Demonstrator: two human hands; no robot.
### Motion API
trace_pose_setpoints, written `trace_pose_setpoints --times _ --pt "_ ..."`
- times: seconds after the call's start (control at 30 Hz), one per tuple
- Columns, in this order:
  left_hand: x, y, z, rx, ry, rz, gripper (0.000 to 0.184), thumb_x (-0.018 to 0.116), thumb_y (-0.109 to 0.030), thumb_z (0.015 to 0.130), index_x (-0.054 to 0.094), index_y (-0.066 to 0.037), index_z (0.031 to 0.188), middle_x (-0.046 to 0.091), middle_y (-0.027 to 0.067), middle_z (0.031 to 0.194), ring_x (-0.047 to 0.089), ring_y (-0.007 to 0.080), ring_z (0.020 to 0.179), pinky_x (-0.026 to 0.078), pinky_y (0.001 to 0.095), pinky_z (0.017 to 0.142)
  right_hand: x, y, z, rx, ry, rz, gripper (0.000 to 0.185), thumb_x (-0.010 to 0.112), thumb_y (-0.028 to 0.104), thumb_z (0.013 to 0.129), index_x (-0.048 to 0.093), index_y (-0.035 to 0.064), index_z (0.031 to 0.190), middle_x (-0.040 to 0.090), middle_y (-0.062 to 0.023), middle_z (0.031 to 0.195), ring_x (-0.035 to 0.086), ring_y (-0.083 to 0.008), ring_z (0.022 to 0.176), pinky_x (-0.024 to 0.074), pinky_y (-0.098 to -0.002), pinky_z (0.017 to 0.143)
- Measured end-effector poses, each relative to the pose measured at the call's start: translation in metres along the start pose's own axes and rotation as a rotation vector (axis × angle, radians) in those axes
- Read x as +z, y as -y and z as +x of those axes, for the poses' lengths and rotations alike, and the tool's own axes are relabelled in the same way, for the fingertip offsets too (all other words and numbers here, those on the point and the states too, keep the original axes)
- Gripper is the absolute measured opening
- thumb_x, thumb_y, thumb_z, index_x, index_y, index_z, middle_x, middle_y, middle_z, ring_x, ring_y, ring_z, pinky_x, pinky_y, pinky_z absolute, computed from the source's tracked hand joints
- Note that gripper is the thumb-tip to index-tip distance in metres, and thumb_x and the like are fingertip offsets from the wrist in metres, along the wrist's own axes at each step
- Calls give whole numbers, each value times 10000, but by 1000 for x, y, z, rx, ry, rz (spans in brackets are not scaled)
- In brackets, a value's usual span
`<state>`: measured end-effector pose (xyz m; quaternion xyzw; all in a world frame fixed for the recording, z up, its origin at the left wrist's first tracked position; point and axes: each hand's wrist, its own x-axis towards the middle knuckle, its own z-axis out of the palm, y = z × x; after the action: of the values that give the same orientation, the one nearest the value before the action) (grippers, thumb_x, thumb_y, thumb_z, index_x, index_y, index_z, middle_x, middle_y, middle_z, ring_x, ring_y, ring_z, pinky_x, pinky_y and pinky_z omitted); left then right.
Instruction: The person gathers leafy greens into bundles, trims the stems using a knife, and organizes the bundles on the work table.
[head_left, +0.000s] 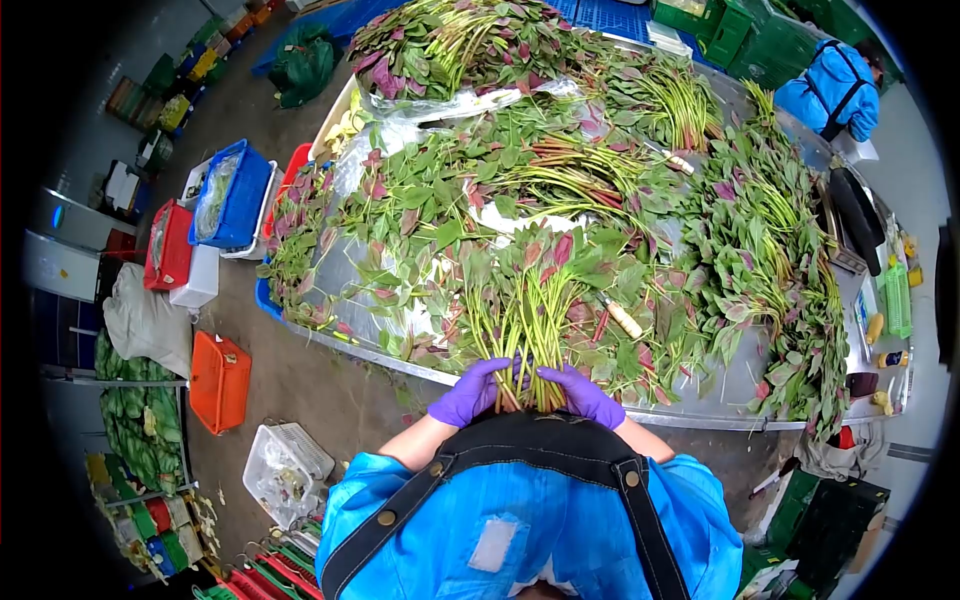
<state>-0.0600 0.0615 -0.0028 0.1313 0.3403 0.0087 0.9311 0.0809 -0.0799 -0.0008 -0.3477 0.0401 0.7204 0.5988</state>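
Note:
My two hands, in purple gloves, hold a bunch of red-and-green amaranth (528,315) at the table's near edge. My left hand (472,392) wraps the stems from the left, its fingers curled around them. From the opposite side my right hand (584,394) closes on the same stems, fingertips partly hidden. The stem ends point toward my body and the leaves point away. A pale wooden handle (623,317), its other end among leaves, lies to the right of the bunch. Loose amaranth leaves surround the bunch on the metal table (700,405).
Piles of amaranth cover the table's far side (465,45) and right side (765,240). Blue (232,195), red (170,245) and orange crates (220,382) and a white basket (287,472) stand on the floor at left. A co-worker in blue (830,90) is at far right.

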Motion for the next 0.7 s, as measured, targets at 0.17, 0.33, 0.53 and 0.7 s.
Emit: trace_pose_setpoints --times 0.17,0.33,0.53,0.7 --pt "10 13 9 30 12 314 285 572 -85 826 526 -18 1099 597 76 996 581 144 875 468 284 791 -19 -15 16 -36 -38 -462 360 636 89 786 528 16 1122 608 -76 1002 590 -159 903 461 -287 828" --pt "10 -8 -1 31 -32 166 240 560 -169 851 538 -20 1038 607 100 1013 597 170 855 473 297 790 -6 6 -13 -110 51 4 347 592 114 783 525 2 1104 621 -120 971 598 -164 821 471 -284 735" --pt "18 -49 -39 367 25 236 244 519 -251 881 532 -21 963 476 7 619 419 96 485 361 249 490 1 61 -63 -253 91 -192 498 605 149 758 460 -15 1205 533 -29 626 470 -86 469 350 -198 422" --pt "17 -86 -36 594 -170 233 151 524 -202 878 492 -56 898 431 -10 563 389 91 456 359 251 483 -26 88 -64 -420 -177 -397 466 613 186 775 473 -10 1175 532 -36 612 448 -78 429 329 -192 391"
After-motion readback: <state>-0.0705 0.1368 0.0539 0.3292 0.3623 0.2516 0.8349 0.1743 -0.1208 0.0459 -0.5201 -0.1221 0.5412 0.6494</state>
